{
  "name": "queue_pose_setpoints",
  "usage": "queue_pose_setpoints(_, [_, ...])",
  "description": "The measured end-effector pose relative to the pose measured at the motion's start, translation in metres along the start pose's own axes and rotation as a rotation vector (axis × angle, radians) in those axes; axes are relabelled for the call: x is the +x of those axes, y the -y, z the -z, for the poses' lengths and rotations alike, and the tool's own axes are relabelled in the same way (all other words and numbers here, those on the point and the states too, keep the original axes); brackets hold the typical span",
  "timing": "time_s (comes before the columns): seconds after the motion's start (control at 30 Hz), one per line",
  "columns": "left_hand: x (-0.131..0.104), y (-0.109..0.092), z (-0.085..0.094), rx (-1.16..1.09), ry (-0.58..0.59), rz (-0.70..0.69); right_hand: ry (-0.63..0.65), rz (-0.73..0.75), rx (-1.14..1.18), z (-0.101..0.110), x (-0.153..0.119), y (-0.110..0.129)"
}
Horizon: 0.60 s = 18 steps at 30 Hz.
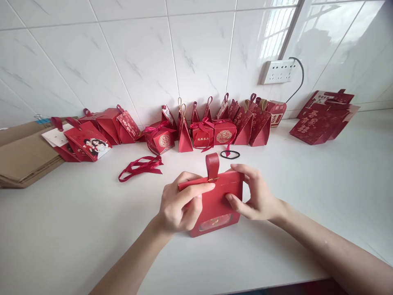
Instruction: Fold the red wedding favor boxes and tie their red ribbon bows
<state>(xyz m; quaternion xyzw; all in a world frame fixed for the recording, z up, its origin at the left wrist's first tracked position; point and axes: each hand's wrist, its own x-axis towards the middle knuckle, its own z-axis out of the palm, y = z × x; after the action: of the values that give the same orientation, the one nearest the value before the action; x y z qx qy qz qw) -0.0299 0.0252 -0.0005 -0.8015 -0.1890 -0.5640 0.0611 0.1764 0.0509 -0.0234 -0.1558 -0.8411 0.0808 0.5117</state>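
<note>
At far left on the white countertop (76,229), folded brown paper bags (27,157) lie beside a red carton printed with a cartoon couple (100,146); plain red boxes (107,129) stand just behind it. Next, a loose red ribbon (139,167) lies looped on the surface, with a bow-tied box (159,138) behind it near the tiled wall (135,53). At centre front, the left hand (182,205) grips the left side of a red box (217,203) — its index finger laid across the front face near the base of the strap loop (212,166). The box stands on the countertop, tilted slightly, an oval window (216,222) low in its face. Behind it lies a black band (230,154). The right hand (259,194) holds the box's right side, thumb on the front, fingers at the upper edge. Further right come upright patterned boxes (260,129), a wall socket (278,73) with a black cable (302,78), and — at far right — overlapping dark red cartons (319,119)
</note>
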Motion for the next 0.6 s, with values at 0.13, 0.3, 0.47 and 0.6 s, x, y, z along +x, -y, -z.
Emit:
queue_pose_setpoints(0.13, [0.0,-0.001,0.0,0.01,0.012,-0.002,0.005,-0.015,-0.002,0.001,-0.001,0.0])
queue_pose_setpoints(0.3, [-0.003,0.001,-0.001,0.008,-0.012,0.009,0.025,-0.041,0.001,0.0,-0.003,-0.001])
queue_pose_setpoints(0.47, [-0.008,0.001,-0.005,-0.143,-0.081,0.074,0.097,-0.012,0.177,0.003,-0.004,-0.004])
queue_pose_setpoints(0.6, [-0.016,-0.002,-0.011,-0.229,-0.105,0.22,0.184,0.068,-0.04,0.013,-0.01,-0.015])
